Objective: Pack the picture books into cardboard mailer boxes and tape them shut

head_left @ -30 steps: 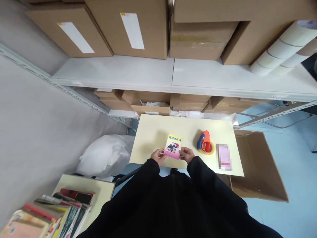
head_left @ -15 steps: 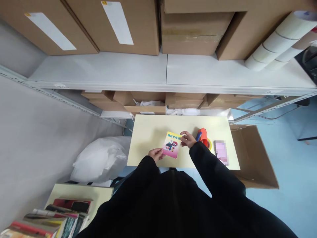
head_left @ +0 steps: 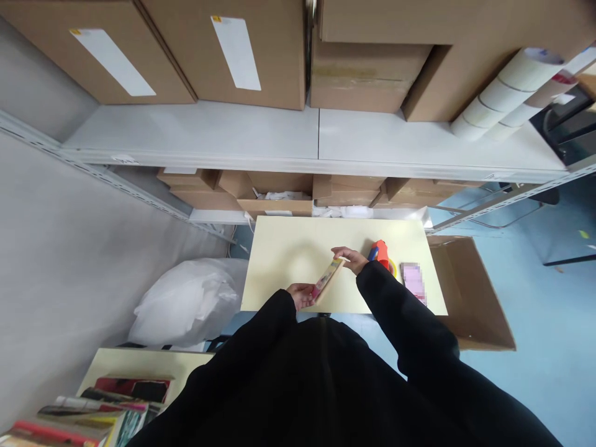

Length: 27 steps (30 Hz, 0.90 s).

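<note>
A small yellow-and-pink booklet [head_left: 327,278] is held tilted on edge above the pale yellow table [head_left: 284,254]. My left hand [head_left: 300,295] grips its near corner from below. My right hand [head_left: 350,259] pinches its far top corner. Only the booklet's thin side and a strip of cover show. Just right of my right hand sits an orange-and-blue tape dispenser [head_left: 380,256] on the table, partly hidden by my sleeve.
A pink blurred item [head_left: 412,277] lies at the table's right. An open cardboard box [head_left: 470,298] stands on the blue floor to the right. Shelves with brown boxes [head_left: 261,49] and paper rolls [head_left: 503,99] rise behind. A white bag [head_left: 186,298] and stacked books [head_left: 93,416] are at left.
The booklet lay flat facing up with a hand at each lower corner; my right hand moved to its top corner and the booklet has been turned up on edge.
</note>
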Motion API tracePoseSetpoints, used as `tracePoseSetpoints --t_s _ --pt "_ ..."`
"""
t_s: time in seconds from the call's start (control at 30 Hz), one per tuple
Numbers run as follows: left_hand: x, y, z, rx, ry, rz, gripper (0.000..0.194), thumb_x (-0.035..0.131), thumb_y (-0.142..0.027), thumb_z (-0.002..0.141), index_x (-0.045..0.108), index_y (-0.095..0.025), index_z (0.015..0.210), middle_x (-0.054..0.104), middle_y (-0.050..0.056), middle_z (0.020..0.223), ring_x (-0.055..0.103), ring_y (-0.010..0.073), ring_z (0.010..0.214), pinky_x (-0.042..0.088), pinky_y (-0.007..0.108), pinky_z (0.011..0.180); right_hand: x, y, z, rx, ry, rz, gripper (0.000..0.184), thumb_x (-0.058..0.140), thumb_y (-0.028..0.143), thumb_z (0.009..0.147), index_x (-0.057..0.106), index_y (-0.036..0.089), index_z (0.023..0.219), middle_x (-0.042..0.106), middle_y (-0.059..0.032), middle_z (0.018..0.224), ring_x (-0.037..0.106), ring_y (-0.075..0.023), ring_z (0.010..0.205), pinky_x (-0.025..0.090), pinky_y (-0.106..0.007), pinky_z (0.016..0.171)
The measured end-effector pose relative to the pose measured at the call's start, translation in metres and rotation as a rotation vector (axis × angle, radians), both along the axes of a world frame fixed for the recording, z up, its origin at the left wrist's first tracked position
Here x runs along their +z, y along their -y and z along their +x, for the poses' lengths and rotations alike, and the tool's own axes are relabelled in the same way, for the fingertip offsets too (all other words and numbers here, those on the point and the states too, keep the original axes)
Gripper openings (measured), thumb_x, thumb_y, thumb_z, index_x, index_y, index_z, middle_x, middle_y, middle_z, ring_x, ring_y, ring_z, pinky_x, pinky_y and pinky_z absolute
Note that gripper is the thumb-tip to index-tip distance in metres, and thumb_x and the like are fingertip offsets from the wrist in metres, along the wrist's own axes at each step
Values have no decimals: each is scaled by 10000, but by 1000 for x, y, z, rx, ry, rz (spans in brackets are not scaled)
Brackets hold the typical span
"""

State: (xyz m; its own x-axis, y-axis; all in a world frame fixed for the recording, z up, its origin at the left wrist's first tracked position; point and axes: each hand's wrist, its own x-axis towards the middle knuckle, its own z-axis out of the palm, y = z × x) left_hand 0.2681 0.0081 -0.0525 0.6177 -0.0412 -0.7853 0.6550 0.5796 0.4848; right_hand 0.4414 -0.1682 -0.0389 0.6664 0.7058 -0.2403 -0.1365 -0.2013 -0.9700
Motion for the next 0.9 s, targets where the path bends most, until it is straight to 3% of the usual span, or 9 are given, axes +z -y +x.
tracePoseSetpoints --t_s 0.1,0.23,0.37,0.5,0.7,0.9 --pt "5 -7 4 52 11 11 299 647 -338 696 602 -133 909 644 138 994 607 217 924 465 319 754 5 1 3 16 -217 -58 318 704 425 576 575 177 729 632 -38 771 595 -149 733 488 -341 702" --pt "15 -24 8 85 123 -44 503 487 -582 735 591 -141 951 615 158 1067 607 241 932 472 358 759 16 2 10 16 -272 -133 292 707 400 591 575 173 717 606 2 632 563 -107 572 510 -272 539" --pt "13 -24 10 -21 176 235 454 744 -414 555 612 -122 877 683 113 811 655 217 731 493 328 697 19 0 15 -85 -265 -166 258 721 349 581 624 166 735 607 -4 609 534 -94 499 489 -225 435" --pt "3 -10 11 -29 140 364 364 767 -319 543 618 -103 795 669 77 629 654 195 615 506 302 614 7 6 17 -174 -350 -79 261 704 310 620 657 149 821 637 -24 662 574 -102 549 537 -255 563" --pt "-4 -2 10 -46 89 359 279 740 -265 599 624 -104 795 677 77 637 656 181 595 509 269 568 -19 23 19 -189 -477 -62 250 720 261 619 659 153 836 649 -32 645 622 -130 615 546 -304 673" --pt "-10 -4 13 -65 71 351 220 715 -243 637 633 -101 784 680 76 635 657 176 598 513 271 582 -25 27 20 -151 -471 -26 287 719 286 609 652 173 864 646 -25 677 620 -137 638 536 -328 697"
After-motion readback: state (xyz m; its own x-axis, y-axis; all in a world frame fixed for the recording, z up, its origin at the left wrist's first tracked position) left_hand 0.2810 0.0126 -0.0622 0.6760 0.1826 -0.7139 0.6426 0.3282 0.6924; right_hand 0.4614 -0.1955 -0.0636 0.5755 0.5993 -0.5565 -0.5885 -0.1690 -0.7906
